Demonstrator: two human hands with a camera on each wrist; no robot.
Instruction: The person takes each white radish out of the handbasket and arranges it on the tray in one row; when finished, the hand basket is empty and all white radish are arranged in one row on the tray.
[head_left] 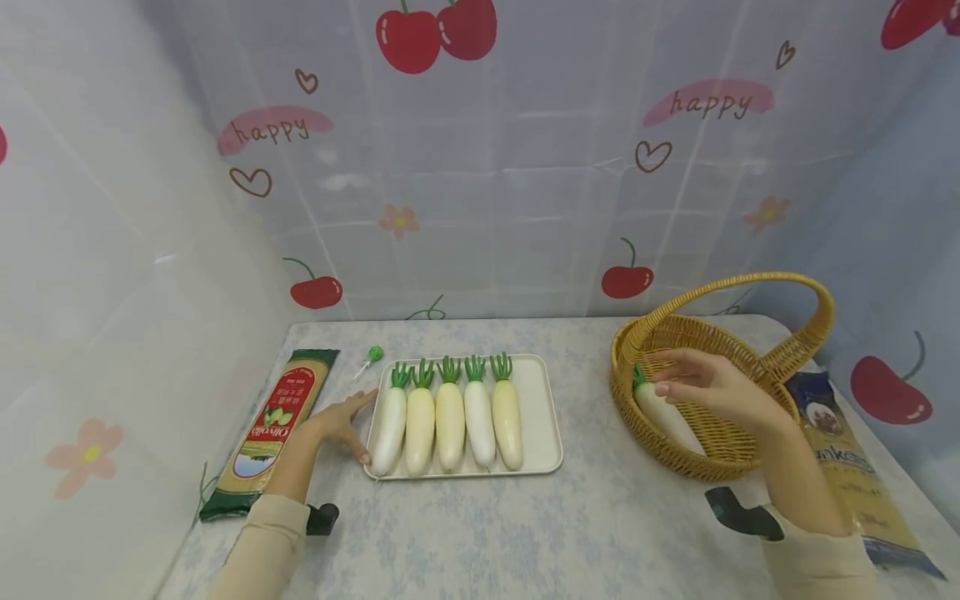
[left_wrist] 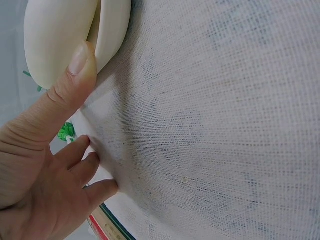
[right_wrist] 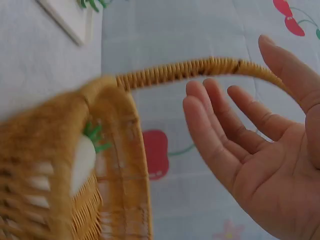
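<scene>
Several white radishes (head_left: 450,425) with green tops lie side by side on a cream tray (head_left: 540,417) in the head view. My left hand (head_left: 341,425) is at the tray's left edge, thumb and fingers spread, with the thumb tip right by the leftmost white radish (head_left: 390,429). In the left wrist view that thumb (left_wrist: 65,95) overlaps the pale radish bodies. Over the wicker basket (head_left: 630,417) on the right hovers my right hand (head_left: 712,387), fingers loosely extended and holding nothing. Beneath it, one white radish (head_left: 667,417) lies inside the basket. The basket's handle (right_wrist: 190,70) arches beside this hand.
A red and green Olivoila packet (head_left: 277,417) lies left of the tray. Behind the tray's left corner is a green lollipop (head_left: 375,354). Another packet, yellow and blue (head_left: 862,483), lies right of the basket, partly behind my right forearm. A printed curtain (head_left: 487,208) borders the table.
</scene>
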